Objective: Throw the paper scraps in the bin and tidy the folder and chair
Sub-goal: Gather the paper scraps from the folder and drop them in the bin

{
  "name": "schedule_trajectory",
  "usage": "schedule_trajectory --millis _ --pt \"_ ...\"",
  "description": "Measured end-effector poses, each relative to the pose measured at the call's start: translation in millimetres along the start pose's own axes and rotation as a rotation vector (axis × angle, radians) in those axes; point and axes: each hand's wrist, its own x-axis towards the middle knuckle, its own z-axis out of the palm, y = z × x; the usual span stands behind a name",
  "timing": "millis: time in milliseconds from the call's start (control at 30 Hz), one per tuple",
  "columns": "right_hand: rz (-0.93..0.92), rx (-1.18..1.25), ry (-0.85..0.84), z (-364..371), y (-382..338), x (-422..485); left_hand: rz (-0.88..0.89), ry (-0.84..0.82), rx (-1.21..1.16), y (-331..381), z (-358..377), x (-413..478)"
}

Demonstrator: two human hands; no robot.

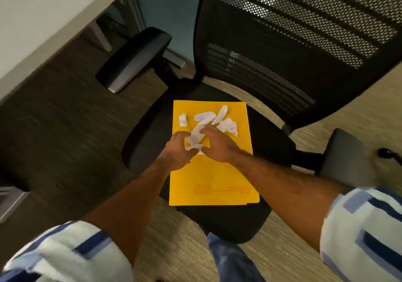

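Note:
A yellow folder lies flat on the black seat of an office chair. Several white paper scraps are scattered on the folder's far half. My left hand and my right hand meet over the folder, both closed around a bunch of scraps held between them. One small scrap lies apart to the left. No bin is in view.
The chair's mesh backrest rises behind the seat, with armrests at the left and right. A white desk edge runs across the upper left. Carpet floor surrounds the chair.

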Motion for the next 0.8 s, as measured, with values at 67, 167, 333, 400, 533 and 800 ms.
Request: schedule_trajectory --millis 67,167,333,400,533,800 --pt "-0.024 0.033 0.013 1 1 -9 0.001 -0.072 0.003 -1 2 -5" --pt "-0.028 0.085 0.082 0 7 -21 0.038 -0.075 0.037 -2 -3 -10" --pt "0.096 0.145 0.101 5 25 -34 0.099 0.082 0.162 7 -26 9" --pt "0.148 0.184 0.077 13 29 -37 0.103 0.105 0.247 14 -32 23" --pt "0.2 0.244 0.04 30 30 -39 0.066 -0.069 0.438 24 -30 48" --pt "0.203 0.25 0.01 47 16 -39 0.142 -0.183 0.539 -2 -2 23"
